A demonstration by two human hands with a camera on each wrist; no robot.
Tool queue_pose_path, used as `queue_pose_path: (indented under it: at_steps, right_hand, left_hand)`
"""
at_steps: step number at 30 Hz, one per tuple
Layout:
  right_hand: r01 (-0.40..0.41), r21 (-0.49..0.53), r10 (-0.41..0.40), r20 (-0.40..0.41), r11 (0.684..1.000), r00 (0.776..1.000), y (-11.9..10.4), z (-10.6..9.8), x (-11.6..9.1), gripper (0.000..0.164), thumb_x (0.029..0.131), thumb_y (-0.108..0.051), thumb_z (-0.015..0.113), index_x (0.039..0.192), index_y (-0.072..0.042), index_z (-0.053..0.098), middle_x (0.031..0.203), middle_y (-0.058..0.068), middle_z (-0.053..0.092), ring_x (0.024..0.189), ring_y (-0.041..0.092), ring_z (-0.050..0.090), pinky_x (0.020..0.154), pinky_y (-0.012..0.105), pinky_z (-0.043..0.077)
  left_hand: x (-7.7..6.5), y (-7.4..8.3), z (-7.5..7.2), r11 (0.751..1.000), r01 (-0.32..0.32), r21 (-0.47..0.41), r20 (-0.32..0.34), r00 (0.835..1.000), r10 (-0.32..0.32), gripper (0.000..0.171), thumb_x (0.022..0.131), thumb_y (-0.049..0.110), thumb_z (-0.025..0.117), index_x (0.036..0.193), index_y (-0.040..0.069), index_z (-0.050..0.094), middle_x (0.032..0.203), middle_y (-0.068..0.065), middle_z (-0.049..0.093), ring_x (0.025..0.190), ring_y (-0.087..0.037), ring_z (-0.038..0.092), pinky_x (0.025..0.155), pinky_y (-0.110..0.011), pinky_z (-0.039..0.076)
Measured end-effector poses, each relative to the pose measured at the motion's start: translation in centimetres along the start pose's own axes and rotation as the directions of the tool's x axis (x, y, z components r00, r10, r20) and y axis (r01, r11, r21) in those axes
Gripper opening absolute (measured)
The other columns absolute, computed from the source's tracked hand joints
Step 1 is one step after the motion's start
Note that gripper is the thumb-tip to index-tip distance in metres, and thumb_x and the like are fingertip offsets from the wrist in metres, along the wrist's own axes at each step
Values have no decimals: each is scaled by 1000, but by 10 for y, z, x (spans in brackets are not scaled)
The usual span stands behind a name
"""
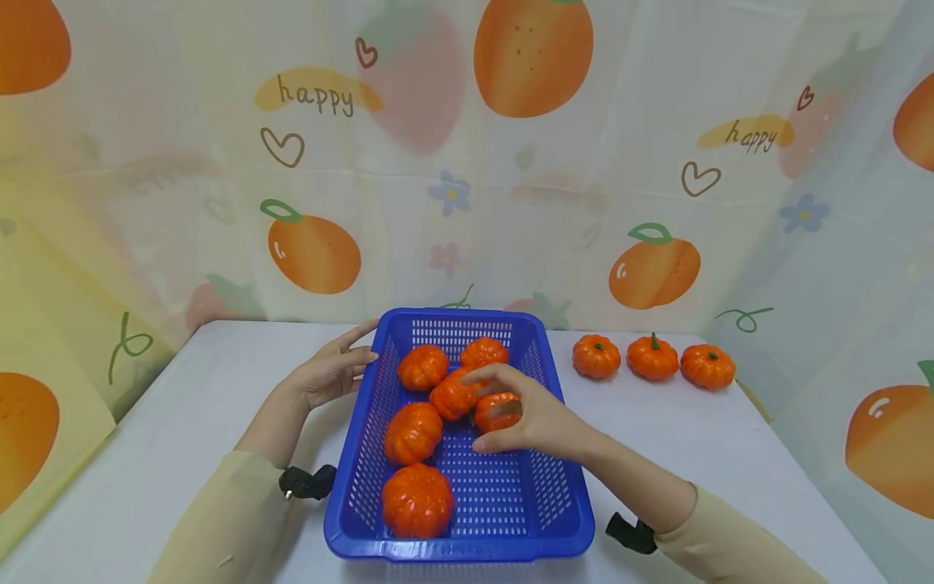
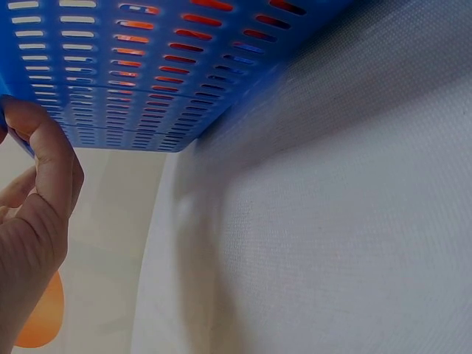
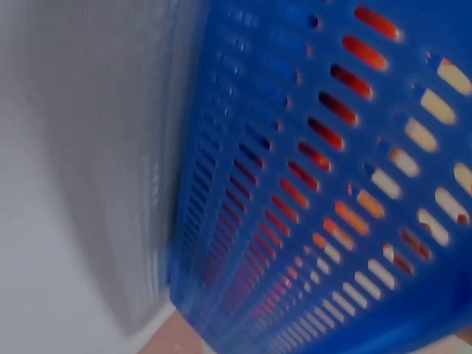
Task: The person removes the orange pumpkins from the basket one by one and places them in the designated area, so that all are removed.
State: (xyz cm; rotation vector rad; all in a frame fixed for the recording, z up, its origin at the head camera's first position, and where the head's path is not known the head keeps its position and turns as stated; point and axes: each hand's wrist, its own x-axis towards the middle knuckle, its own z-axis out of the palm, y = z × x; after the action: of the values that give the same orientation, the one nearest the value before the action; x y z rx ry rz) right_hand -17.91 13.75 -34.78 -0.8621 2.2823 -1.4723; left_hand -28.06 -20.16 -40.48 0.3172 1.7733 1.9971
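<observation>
Has the basket (image 1: 459, 550) on the bench (image 1: 197, 397), lengthwise near to far, probably for reach, with six pumpkins (image 1: 417, 500) inside. Poises the right grip (image 1: 536, 418) over the rightmost pumpkin (image 1: 493, 424), with fingers and thumb apart, seemingly wide enough to straddle it. Touches the left rim (image 1: 344, 470) with the left grip (image 1: 332, 377), likely for steadiness; cannot tell if clamped. Has three loose pumpkins (image 1: 653, 358) rowed far right

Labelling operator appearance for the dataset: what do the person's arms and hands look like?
Left hand and right hand are bare, no gloves visible. Plain beige sleeves stop short of the wrists; a black strap shows near each cuff. No cables visible.
</observation>
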Motion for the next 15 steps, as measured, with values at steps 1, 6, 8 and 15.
queue_pose_path:
  at_steps: [1, 6, 8, 15]
  right_hand:
    - [2, -8, -2, 21, 1000, 1000, 0, 3, 1, 64, 80, -23, 78, 137, -17, 50, 141, 17, 51, 126, 39, 52, 99, 50, 54]
    - [20, -38, -15, 147, 999, 989, -3, 16, 7, 66, 80, -20, 78, 139, -18, 48, 144, 12, 50, 126, 29, 52, 100, 37, 54]
    - [14, -49, -4, 194, 999, 981, -4, 21, 9, 67, 80, -20, 78, 140, -20, 48, 146, 8, 49, 128, 27, 52, 101, 34, 54]
    - [7, -102, 30, 352, 995, 936, -3, 44, 16, 67, 80, -20, 79, 140, -24, 48, 145, -3, 50, 133, 21, 49, 107, 33, 49]
  left_hand:
    - [0, 0, 0, 1000, -1, 1, 1, 1000, 1, 75, 101, 9, 50, 160, 20, 6, 119, 3, 68, 97, -10, 72, 87, -28, 60]
    - [0, 0, -1, 1000, -4, 5, 5, 1000, 4, 74, 101, 10, 50, 160, 21, 6, 119, 3, 68, 98, -9, 72, 88, -28, 60]
    - [0, 0, -1, 1000, -3, 6, 4, 1000, 3, 74, 101, 10, 50, 160, 21, 6, 119, 3, 69, 98, -9, 72, 88, -29, 60]
    - [-1, 0, 0, 1000, 2, -4, 5, 1000, -2, 75, 101, 9, 49, 160, 20, 5, 119, 3, 68, 98, -10, 72, 88, -28, 60]
